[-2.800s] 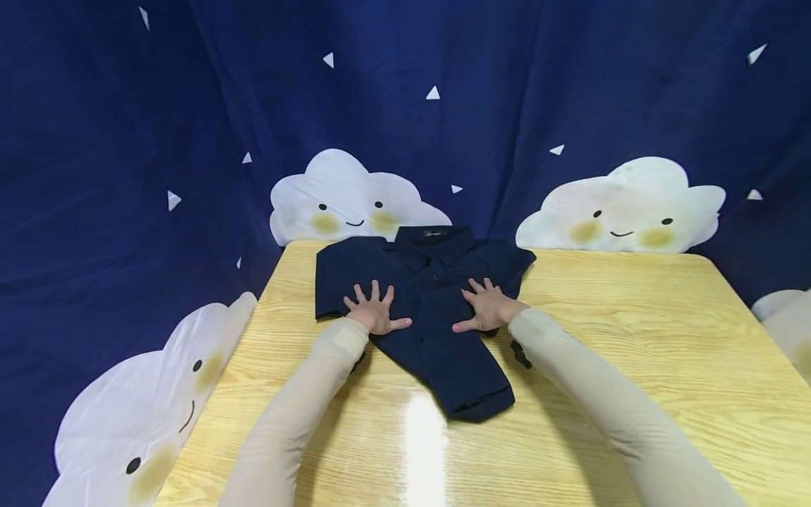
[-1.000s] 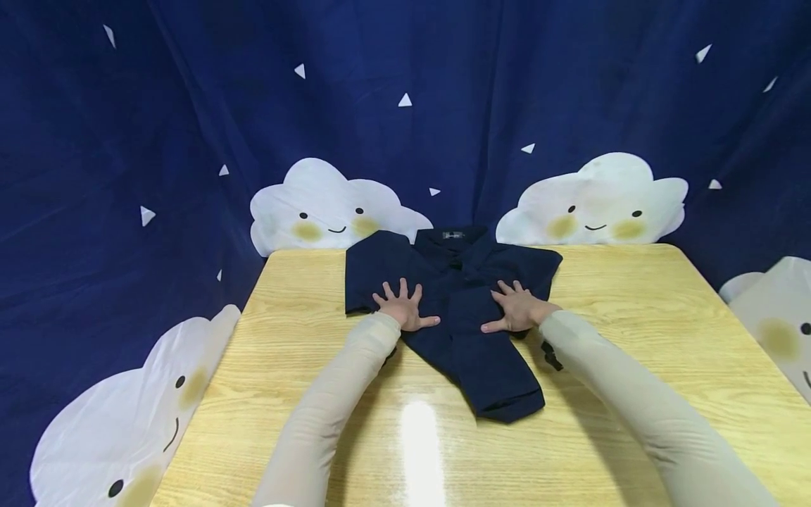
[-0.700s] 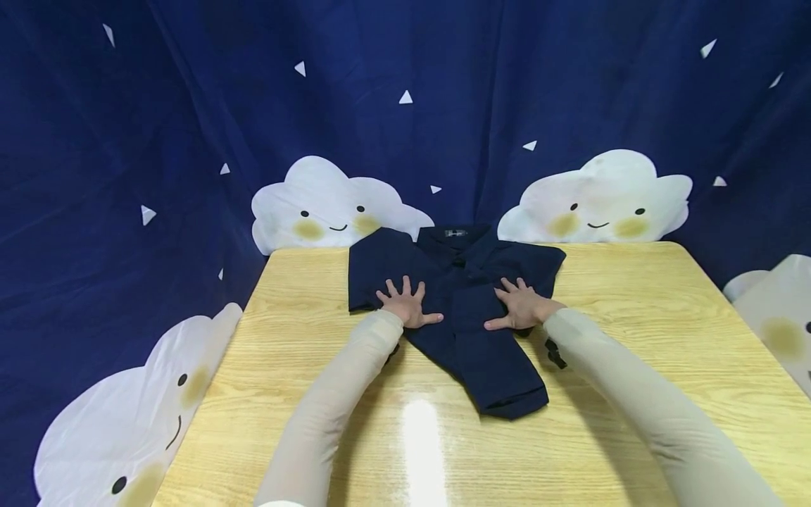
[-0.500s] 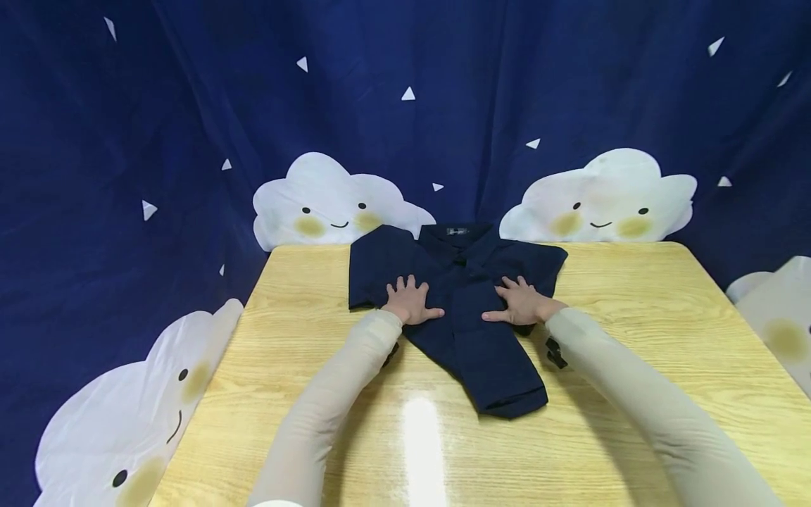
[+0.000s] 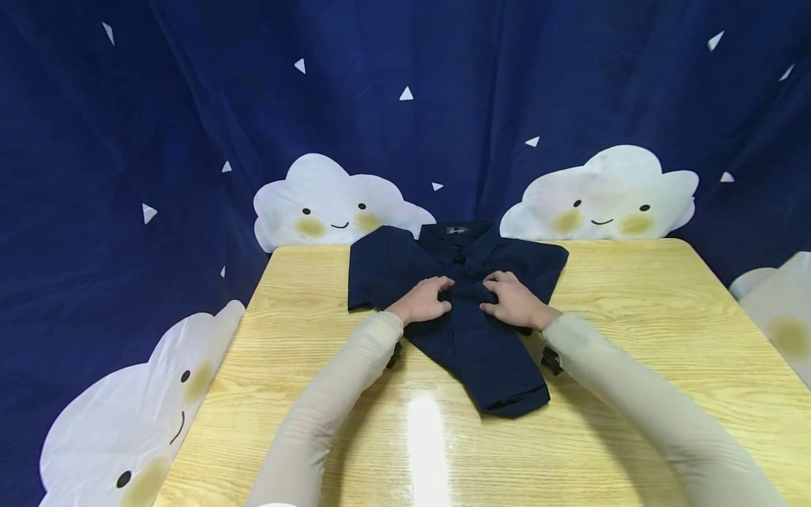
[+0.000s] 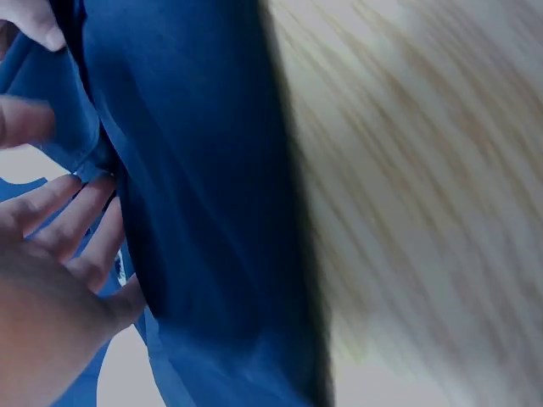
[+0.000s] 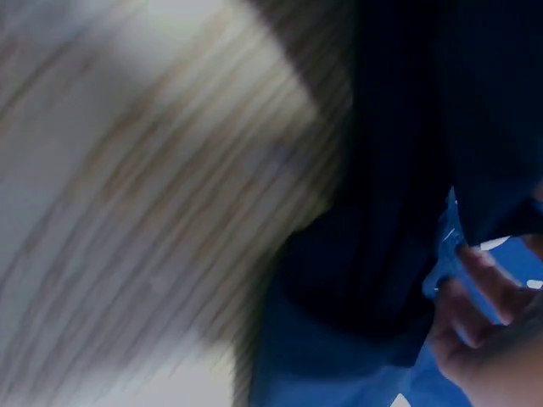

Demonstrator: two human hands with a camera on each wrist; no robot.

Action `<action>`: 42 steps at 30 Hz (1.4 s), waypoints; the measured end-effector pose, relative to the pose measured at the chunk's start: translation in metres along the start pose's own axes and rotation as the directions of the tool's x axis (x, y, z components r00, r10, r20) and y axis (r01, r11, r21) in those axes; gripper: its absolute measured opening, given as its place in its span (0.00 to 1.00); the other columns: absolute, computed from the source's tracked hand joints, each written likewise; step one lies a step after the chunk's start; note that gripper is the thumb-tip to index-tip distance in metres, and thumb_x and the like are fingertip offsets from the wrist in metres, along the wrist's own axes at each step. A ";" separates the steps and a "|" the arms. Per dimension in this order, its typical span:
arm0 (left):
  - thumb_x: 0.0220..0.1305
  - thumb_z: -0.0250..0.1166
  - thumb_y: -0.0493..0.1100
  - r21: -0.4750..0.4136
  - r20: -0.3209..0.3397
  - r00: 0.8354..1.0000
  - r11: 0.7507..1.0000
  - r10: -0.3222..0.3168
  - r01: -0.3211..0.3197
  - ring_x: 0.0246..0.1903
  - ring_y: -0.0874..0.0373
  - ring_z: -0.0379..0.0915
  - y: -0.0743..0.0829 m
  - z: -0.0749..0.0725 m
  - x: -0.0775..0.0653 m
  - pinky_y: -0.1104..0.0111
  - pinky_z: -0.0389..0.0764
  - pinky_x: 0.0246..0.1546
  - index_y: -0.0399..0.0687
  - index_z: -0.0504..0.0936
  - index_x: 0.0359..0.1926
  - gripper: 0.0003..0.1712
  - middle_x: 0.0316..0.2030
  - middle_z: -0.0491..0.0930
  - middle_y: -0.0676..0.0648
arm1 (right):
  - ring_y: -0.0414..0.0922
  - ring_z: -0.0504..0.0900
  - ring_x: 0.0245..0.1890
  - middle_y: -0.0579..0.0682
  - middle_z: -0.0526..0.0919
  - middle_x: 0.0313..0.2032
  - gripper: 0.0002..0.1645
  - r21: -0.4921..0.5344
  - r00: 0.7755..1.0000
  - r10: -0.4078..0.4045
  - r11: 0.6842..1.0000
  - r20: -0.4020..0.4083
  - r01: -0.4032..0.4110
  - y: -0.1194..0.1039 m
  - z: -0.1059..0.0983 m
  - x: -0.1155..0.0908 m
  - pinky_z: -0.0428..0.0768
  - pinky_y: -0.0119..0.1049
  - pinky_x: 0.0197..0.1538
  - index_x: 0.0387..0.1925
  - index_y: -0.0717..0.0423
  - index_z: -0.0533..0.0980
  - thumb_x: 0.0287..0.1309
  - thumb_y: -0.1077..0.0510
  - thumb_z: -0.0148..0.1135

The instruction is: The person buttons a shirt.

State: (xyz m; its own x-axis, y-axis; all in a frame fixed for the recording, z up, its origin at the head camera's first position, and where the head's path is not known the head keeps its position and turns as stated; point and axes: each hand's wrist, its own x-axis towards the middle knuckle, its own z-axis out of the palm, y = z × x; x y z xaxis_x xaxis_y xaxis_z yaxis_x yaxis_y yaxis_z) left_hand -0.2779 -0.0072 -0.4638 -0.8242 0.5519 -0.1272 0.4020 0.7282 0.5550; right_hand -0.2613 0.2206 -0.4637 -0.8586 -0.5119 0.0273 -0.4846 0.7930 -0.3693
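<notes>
A dark navy collared shirt (image 5: 465, 352) lies on the table, its collar (image 5: 459, 239) at the far side and a narrow folded strip coming toward me. My left hand (image 5: 423, 301) is over its left front, fingers bent toward the middle. In the left wrist view, the fingertips (image 6: 103, 182) meet a cloth edge while the blurred thumb (image 6: 25, 123) is apart from it. My right hand (image 5: 513, 301) is opposite, thumb and fingers spread apart over the strip's right side. In the right wrist view, its fingers (image 7: 484, 280) are beside a cloth edge.
The shirt is on a light wood table (image 5: 659, 317), close to its far edge. Behind hangs a dark blue curtain (image 5: 380, 91) with white smiling clouds (image 5: 608, 190). Near the right wrist shows a black strapped device (image 5: 551, 359).
Both hands were spread flat on the shirt; they have turned inward, bent their fingers and come nearer the middle. The shirt shifted rightward in view earlier, as did the table.
</notes>
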 end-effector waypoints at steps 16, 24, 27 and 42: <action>0.61 0.65 0.51 0.050 -0.014 0.998 0.997 0.059 -0.058 0.60 0.52 0.63 0.003 0.006 0.008 0.58 0.63 0.59 0.55 0.68 0.65 0.32 0.62 0.67 0.50 | 0.45 0.79 0.45 0.51 0.78 0.49 0.16 0.543 0.986 -0.051 0.839 0.156 -0.042 -0.005 -0.006 -0.011 0.74 0.43 0.49 0.55 0.50 0.73 0.68 0.56 0.53; 0.60 0.66 0.44 -0.150 -0.001 0.990 0.978 0.144 -0.142 0.38 0.65 0.75 0.002 -0.001 0.006 0.72 0.73 0.43 0.53 0.81 0.49 0.14 0.43 0.80 0.55 | 0.50 0.73 0.52 0.56 0.74 0.53 0.29 0.596 0.984 0.011 0.795 0.177 -0.116 0.000 -0.013 -0.013 0.71 0.44 0.53 0.55 0.59 0.73 0.68 0.41 0.48; 0.62 0.65 0.43 -0.186 0.029 0.984 0.968 0.176 -0.168 0.31 0.66 0.72 0.003 -0.006 0.001 0.75 0.71 0.37 0.49 0.82 0.43 0.08 0.35 0.79 0.55 | 0.56 0.71 0.54 0.63 0.72 0.54 0.37 0.641 0.984 0.093 0.748 0.155 -0.171 0.008 -0.015 -0.013 0.71 0.49 0.54 0.54 0.67 0.71 0.71 0.37 0.35; 0.60 0.64 0.37 -0.193 0.102 0.968 0.959 0.229 -0.206 0.28 0.59 0.63 0.006 -0.034 -0.040 0.69 0.63 0.33 0.48 0.72 0.34 0.07 0.26 0.65 0.51 | 0.66 0.63 0.57 0.65 0.67 0.58 0.29 -0.034 0.991 0.125 0.992 0.055 -0.123 0.040 -0.003 -0.019 0.61 0.65 0.53 0.59 0.60 0.71 0.60 0.50 0.61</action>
State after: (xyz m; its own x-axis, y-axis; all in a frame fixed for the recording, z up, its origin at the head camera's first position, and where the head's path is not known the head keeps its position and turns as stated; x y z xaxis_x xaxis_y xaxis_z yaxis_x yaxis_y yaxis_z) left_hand -0.2568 -0.0390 -0.4275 -0.6652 0.7423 -0.0801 0.4789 0.5065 0.7170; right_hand -0.2653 0.2628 -0.4762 -0.9018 -0.4265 -0.0698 -0.3809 0.8607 -0.3378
